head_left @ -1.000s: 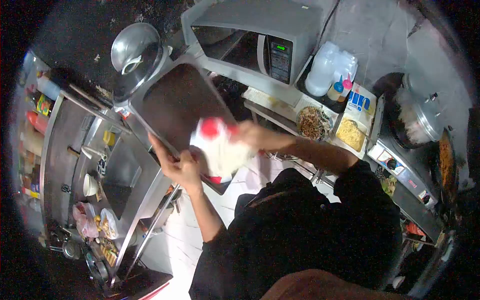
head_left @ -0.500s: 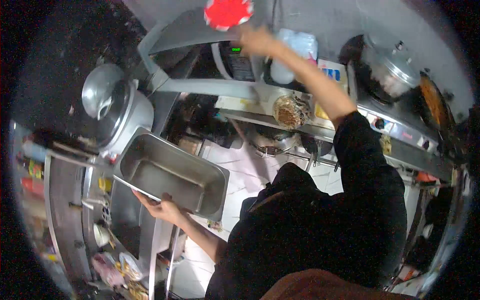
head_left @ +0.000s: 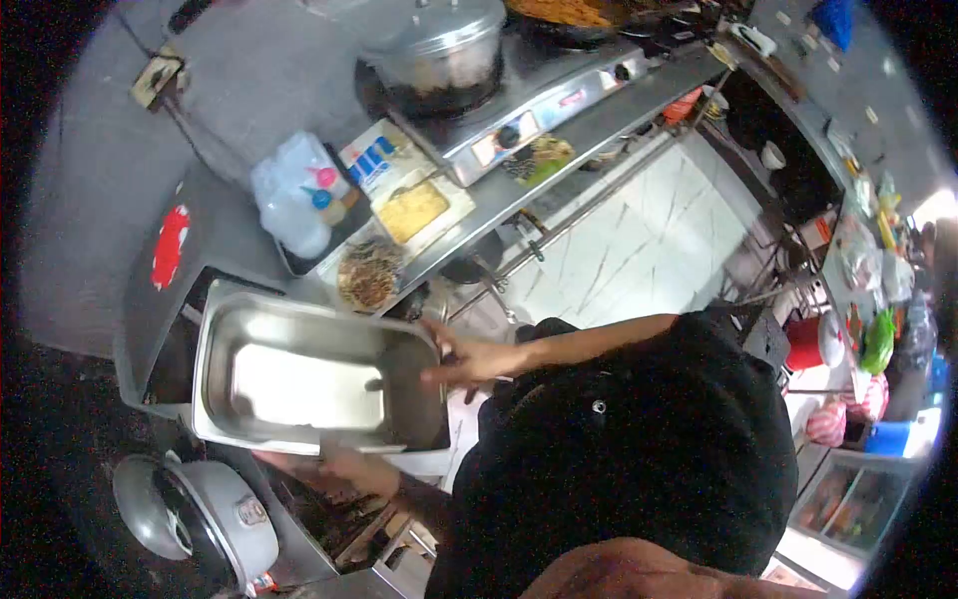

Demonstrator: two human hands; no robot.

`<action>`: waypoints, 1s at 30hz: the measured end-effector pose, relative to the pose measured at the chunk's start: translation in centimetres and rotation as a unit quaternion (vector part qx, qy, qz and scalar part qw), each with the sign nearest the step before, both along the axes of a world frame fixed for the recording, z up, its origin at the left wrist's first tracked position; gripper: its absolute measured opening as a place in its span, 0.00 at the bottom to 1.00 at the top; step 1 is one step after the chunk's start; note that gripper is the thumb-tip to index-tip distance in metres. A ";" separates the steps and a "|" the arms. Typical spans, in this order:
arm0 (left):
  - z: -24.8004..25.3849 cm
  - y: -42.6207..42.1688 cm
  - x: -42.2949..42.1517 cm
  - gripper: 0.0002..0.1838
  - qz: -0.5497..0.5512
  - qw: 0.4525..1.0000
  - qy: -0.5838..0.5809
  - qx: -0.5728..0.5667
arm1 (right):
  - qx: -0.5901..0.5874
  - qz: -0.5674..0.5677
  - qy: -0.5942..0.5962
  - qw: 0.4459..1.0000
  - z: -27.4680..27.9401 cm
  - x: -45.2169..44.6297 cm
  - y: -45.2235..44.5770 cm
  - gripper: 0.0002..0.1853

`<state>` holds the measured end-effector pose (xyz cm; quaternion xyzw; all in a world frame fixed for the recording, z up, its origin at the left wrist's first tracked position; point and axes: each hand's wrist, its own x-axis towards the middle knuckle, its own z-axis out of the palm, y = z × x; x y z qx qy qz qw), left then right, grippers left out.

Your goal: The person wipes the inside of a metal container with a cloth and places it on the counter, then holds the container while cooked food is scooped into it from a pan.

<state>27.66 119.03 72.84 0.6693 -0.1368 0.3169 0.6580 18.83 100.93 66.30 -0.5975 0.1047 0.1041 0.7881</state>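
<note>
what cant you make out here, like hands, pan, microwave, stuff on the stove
Head view:
- left hand: motion blur and the metal pan obscure its fingers, so its exact grip is unclear
- metal pan: its underside faces away
- microwave: front mostly hidden behind the metal pan
- red item on the microwave: too indistinct to identify
- orange food at the stove: cut off by the top edge

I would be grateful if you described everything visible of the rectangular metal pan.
The deep rectangular pan looks like stainless steel, with rounded corners and a narrow rim. It appears empty, with bright glare on its base and its opening facing the camera. The right hand holds a short end, the blurred left hand a long side; it partly hides the microwave.
</note>
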 end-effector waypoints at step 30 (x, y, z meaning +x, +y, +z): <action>-12.8 -51.8 -16.1 0.13 -0.322 0.889 0.293 0.139 | -0.545 -0.340 0.047 0.765 -5.5 -24.7 -66.6 0.12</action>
